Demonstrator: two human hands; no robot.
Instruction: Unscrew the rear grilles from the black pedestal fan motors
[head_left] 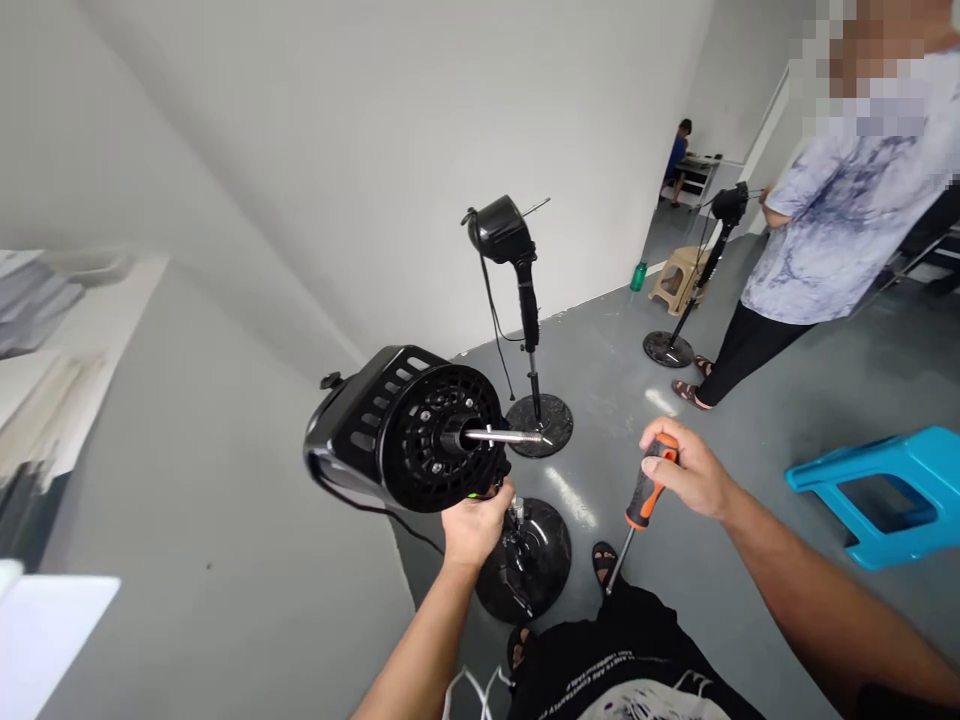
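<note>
We are cataloguing one work station on a painted grey floor (750, 450); the left hand (474, 524) is closed around the underside of a black fan head (442, 430), lifting it clear of the floor, with its rear grille and a threaded metal shaft (499, 436) pointing toward the right hand; a black power cord (397, 525) is trailing from the fan head; the right hand (688, 470) is gripping a screwdriver (646, 495) with an orange-and-black handle, its blade angling down toward a sandalled foot (603, 562); the screwdriver is not touching the fan head; a round black fan base (525, 575) with a short stub is sitting on the floor just beneath the left hand.

We are also listing, farther along the floor, a complete black stand fan (527, 300) standing near the foot of the white wall (337, 150); a second stand fan (720, 240) is standing beside a co-worker (840, 230) in a marbled shirt; a beige stool (675, 280) and a green bottle (638, 277) are sitting by the wall; a blue stool (877, 495) is lying on its side at the right; another person (677, 160) is working at the far end of the room.
</note>
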